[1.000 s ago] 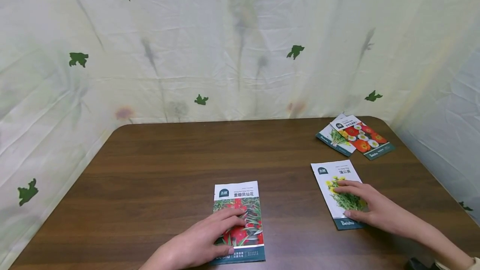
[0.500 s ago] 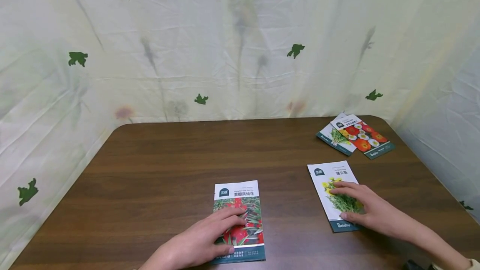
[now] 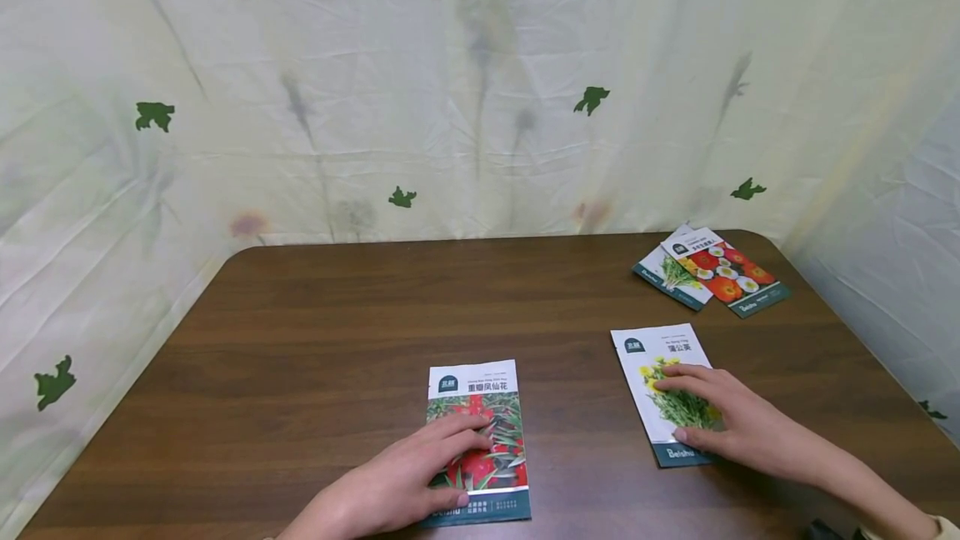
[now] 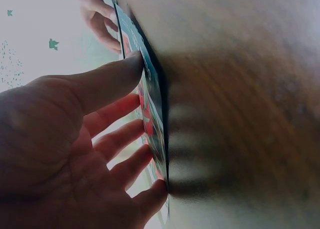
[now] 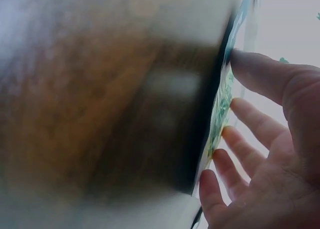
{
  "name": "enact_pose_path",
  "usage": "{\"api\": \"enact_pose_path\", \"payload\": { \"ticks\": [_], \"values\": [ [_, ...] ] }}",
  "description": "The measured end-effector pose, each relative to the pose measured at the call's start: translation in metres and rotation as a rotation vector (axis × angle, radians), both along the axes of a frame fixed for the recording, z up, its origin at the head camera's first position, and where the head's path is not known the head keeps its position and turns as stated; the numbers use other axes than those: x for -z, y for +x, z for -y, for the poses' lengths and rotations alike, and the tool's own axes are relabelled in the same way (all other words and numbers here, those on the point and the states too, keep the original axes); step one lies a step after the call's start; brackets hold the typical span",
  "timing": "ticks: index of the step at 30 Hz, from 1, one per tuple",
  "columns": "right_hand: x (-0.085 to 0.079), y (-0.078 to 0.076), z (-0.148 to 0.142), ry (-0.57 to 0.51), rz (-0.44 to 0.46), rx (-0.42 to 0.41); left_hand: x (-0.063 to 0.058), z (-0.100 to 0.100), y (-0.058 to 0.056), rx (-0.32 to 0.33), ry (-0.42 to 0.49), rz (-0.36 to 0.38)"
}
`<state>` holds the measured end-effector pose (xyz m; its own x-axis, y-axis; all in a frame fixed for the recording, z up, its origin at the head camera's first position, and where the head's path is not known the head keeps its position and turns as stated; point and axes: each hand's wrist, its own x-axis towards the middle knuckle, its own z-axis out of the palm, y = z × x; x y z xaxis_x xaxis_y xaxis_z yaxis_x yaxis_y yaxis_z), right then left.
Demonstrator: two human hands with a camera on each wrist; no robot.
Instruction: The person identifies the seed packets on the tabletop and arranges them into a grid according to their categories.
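Observation:
In the head view my left hand [image 3: 393,472] rests on a seed packet [image 3: 510,440] with red flowers, which lies on the brown table near its front edge. In the left wrist view the thumb and fingertips press on the packet's printed face. Farther right, my right hand [image 3: 738,422] touches a white seed packet [image 3: 647,386] with yellow flowers and green leaves. Its thumb [image 5: 252,71] and fingertips bear on the face of this packet in the right wrist view. Both packets have a dark teal band at the bottom.
At the table's back right corner, a seed packet [image 3: 727,273] with red, orange and white flowers overlaps a white packet [image 3: 660,267] with a green plant. A pale cloth [image 3: 450,107] with leaf prints hangs behind the brown table [image 3: 300,357].
My right hand and the yellow-flowered seed packet have slid left and slightly toward the front of the table. The left hand has stayed on its packet.

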<state>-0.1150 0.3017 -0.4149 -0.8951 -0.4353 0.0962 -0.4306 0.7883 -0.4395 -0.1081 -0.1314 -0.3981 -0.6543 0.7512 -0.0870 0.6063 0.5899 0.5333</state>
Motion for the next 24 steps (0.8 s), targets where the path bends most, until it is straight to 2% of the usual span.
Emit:
{"api": "enact_pose_path", "payload": {
  "ticks": [14,18,24],
  "values": [
    [-0.0018,-0.0006,0.001,0.018,-0.013,-0.041,0.0009,0.0006,-0.0005,0.018,0.012,-0.035],
    [-0.0003,-0.001,0.0018,0.02,-0.03,-0.048,0.0009,0.0011,-0.0006,0.011,0.009,-0.023],
    [0.0003,-0.0016,0.003,0.007,0.001,-0.043,0.0015,0.001,0.0003,0.004,0.005,-0.014]
  ]
}}
